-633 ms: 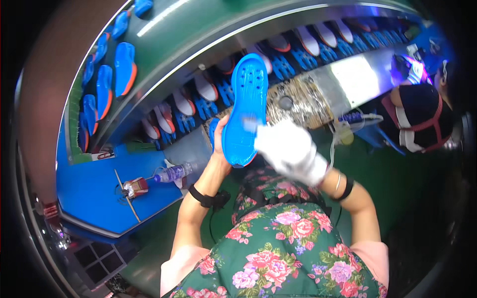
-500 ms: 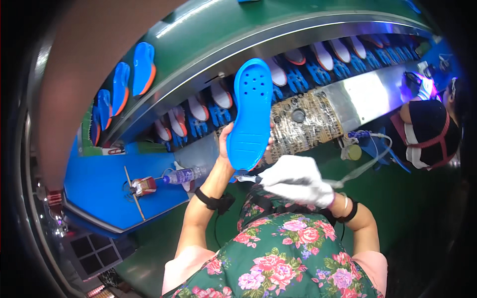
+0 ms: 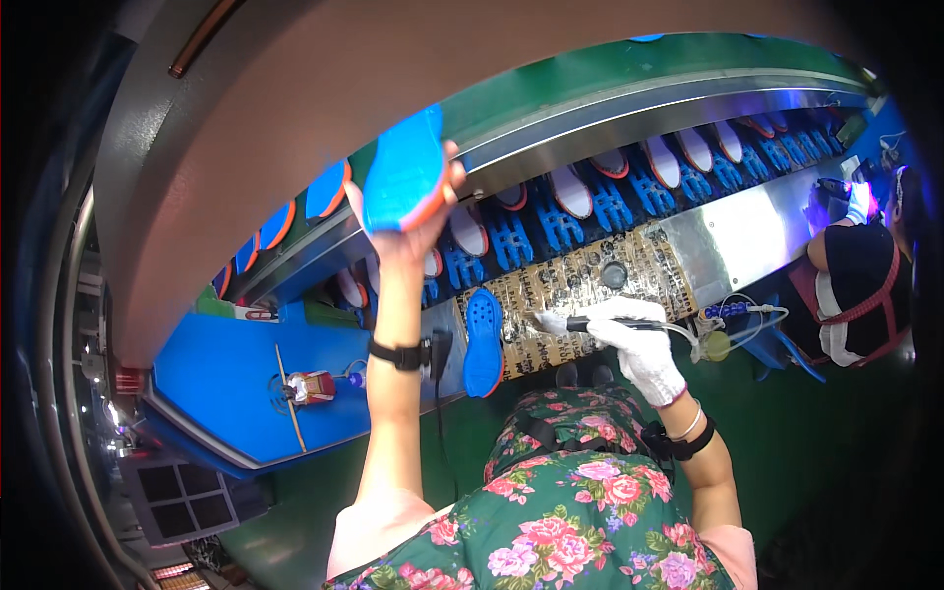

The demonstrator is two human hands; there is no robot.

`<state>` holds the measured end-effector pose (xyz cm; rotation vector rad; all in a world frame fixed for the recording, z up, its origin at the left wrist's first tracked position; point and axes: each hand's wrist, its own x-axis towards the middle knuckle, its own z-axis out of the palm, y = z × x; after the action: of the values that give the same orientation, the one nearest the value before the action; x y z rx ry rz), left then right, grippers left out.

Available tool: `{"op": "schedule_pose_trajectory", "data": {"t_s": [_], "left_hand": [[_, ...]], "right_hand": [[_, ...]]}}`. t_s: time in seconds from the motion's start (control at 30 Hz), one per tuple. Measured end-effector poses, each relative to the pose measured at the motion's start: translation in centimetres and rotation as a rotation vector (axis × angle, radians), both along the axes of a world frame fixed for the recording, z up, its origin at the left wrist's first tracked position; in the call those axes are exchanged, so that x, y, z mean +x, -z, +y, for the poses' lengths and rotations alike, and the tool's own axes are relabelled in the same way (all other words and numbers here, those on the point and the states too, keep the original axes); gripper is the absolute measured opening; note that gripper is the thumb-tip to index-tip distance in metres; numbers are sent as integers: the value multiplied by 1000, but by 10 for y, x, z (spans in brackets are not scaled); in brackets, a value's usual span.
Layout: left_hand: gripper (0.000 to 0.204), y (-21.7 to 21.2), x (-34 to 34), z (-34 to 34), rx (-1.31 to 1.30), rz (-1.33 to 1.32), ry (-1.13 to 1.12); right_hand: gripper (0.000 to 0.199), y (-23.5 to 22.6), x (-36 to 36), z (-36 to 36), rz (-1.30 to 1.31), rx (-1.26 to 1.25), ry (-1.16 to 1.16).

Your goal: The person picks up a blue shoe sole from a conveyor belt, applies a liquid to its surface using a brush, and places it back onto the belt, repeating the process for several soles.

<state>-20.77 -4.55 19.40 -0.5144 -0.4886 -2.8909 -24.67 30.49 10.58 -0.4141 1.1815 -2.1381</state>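
My bare left hand is raised at the edge of the green belt, its fingers wrapped round a glossy blue shoe sole with an orange rim. In my white-gloved right hand is a black-handled brush, its pale bristles pointing left over the taped cardboard work surface. A thin clear tube runs from near that hand toward the right. A second blue sole, with small holes at its far end, lies on the left end of the work surface, between my hands.
More blue soles stand on the belt at the left. Below the belt, white-lined shoe parts alternate with blue holders. A blue side table is at left. Another person works at the far right.
My left hand has moved up and left with a blue sole. The brush in my right hand has shifted right and up, away from the sole. Another sole now shows on the work surface.
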Motion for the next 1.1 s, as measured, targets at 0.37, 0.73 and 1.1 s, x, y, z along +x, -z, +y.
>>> {"op": "schedule_pose_trajectory", "data": {"t_s": [0.37, 0.73, 1.1], "left_hand": [[110, 17, -52, -46, 541, -129, -390], [96, -24, -68, 19, 219, -416, -284], [82, -39, -262, -49, -2394, -524, -937]], "right_hand": [[18, 59, 24, -6, -1, 155, -212], [16, 66, 10, 20, -12, 188, -204], [17, 67, 10, 42, 33, 182, -33]]}}
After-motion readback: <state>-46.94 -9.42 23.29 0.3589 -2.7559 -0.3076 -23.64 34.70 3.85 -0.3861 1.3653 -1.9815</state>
